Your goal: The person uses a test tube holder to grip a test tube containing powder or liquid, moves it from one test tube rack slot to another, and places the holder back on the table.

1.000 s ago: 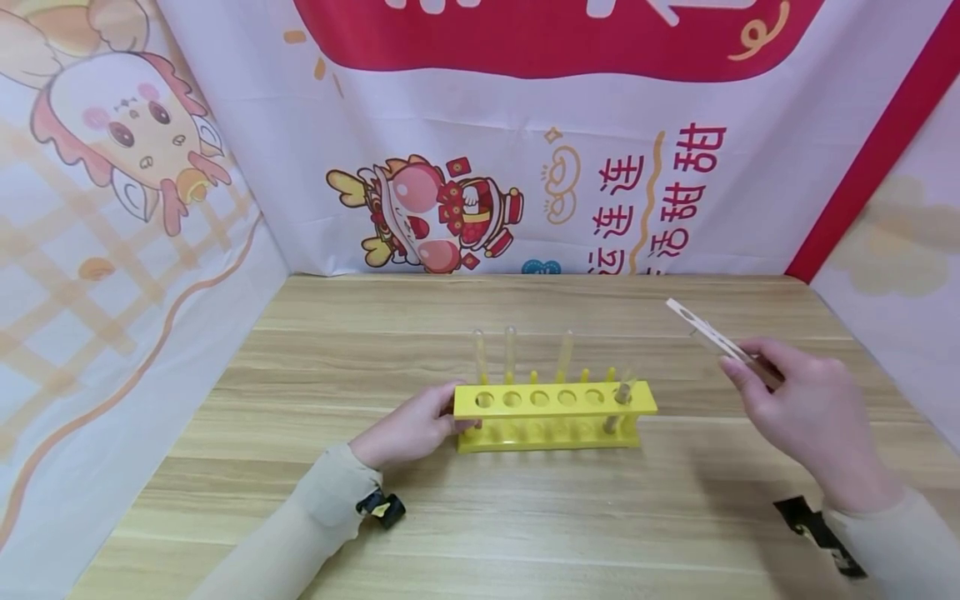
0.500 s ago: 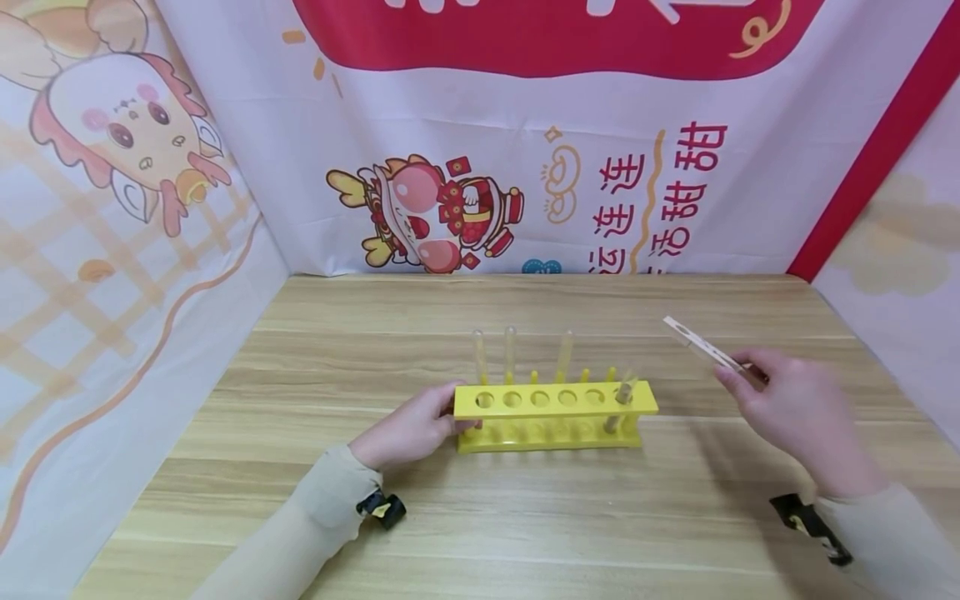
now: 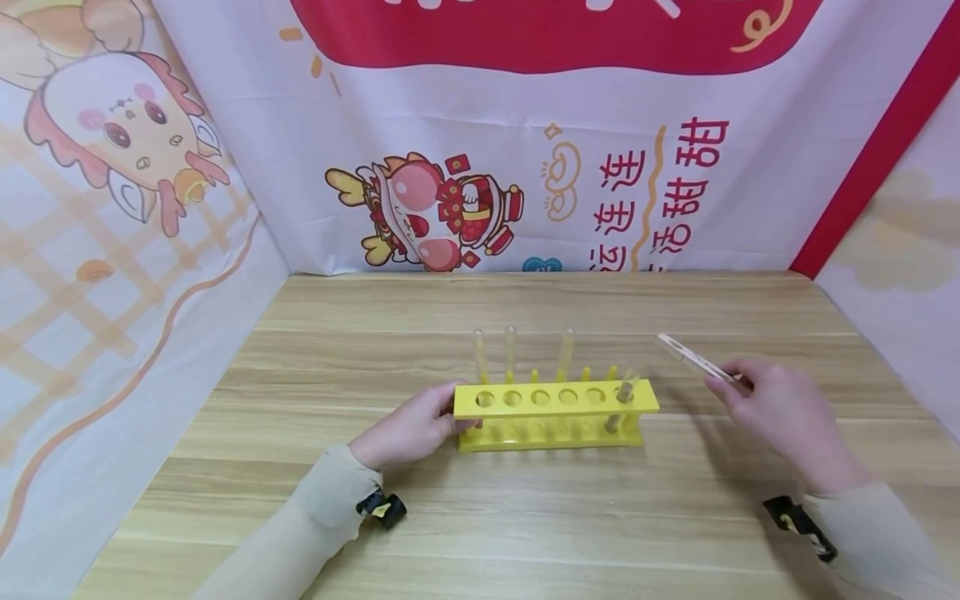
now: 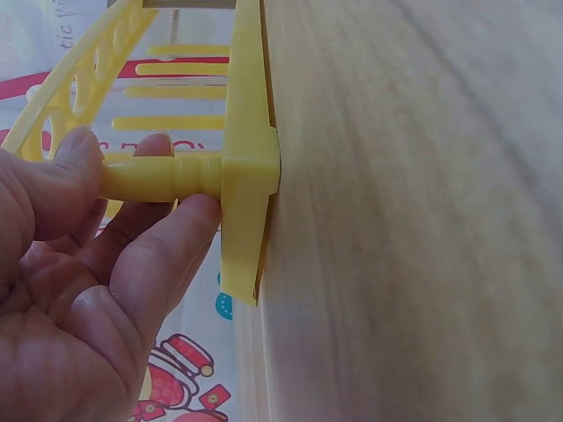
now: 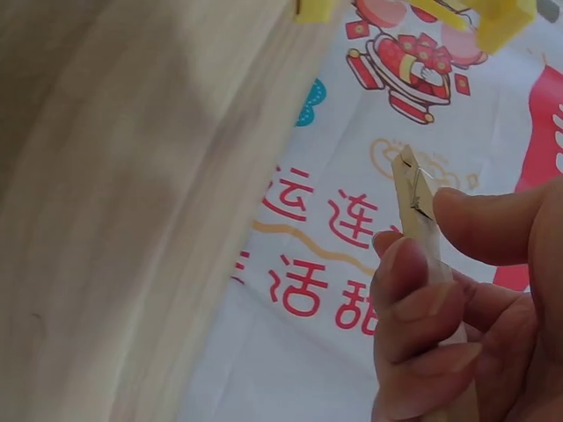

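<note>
In the head view, a yellow test tube rack (image 3: pixel 553 399) stands on the table, its row of holes facing up. My left hand (image 3: pixel 408 429) grips its left end; the left wrist view shows thumb and fingers round the yellow end post (image 4: pixel 195 176). A clear test tube (image 3: pixel 624 392) leans slightly in the rightmost hole, with a greyish section near the top plate. My right hand (image 3: pixel 780 417) holds a pale wooden test tube holder (image 3: pixel 693 357) above the table, right of the rack, its tip pointing up and left. In the right wrist view, fingers wrap the holder's handle, thumb near its metal spring.
Behind the holes, the rack has a row of yellow pegs (image 3: pixel 586 375). Three clear test tubes (image 3: pixel 511 354) stand upside down on some of them. Printed cloth (image 3: pixel 450 108) walls off the back and sides of the wood-grain table (image 3: pixel 360 533).
My right hand has moved slightly left with the test tube holder, whose tip has come lower and nearer the rack. The left hand and the rack hold still.
</note>
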### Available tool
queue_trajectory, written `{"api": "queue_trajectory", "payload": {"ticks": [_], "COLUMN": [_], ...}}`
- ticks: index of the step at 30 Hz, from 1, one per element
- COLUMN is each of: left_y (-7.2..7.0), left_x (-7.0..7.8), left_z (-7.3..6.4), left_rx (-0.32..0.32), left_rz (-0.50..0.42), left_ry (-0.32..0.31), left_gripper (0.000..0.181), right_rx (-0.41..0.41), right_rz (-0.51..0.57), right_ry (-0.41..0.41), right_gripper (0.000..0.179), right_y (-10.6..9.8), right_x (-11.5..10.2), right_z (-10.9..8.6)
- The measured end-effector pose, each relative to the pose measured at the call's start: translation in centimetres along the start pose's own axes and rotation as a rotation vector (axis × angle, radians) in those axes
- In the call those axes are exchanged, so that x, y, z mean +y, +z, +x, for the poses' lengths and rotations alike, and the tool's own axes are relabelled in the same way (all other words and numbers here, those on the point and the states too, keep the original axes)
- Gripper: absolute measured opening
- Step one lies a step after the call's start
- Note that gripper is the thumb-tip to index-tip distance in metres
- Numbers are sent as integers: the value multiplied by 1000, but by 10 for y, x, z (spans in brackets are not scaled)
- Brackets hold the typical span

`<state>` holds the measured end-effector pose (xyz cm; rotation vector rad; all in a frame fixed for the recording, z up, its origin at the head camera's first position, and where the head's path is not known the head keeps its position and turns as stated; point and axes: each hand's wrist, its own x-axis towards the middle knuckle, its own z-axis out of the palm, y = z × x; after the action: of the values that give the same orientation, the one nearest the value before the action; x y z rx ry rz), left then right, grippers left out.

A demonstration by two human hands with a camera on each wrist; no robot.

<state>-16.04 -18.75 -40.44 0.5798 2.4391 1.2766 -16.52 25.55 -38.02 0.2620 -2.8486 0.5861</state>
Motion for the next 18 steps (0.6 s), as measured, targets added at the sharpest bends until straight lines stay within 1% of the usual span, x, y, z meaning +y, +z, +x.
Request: {"api": "queue_trajectory", "payload": {"ticks": [4, 9, 13, 15, 18], "left_y": [0, 0, 0, 0, -1], "left_x": [1, 1, 1, 1, 1], "left_z": [0, 0, 0, 0, 0], "left_rx": [-1, -2, -2, -2, -4], "left_rz": [-5, -8, -12, -12, -11], "left_ry": [2, -1, -3, -3, -6], "left_gripper": [29, 28, 27, 28, 29], "right_rx": [-53, -42, -30, -36, -68], "right_rz": [-6, -19, -23, -41, -77], "right_ry": [11, 7, 11, 0, -12], "right_gripper": [26, 24, 23, 21, 22], "right_y": [5, 11, 13, 15, 18], "right_x": [2, 5, 8, 10, 15], "right_z": [0, -2, 1, 4, 8]}}
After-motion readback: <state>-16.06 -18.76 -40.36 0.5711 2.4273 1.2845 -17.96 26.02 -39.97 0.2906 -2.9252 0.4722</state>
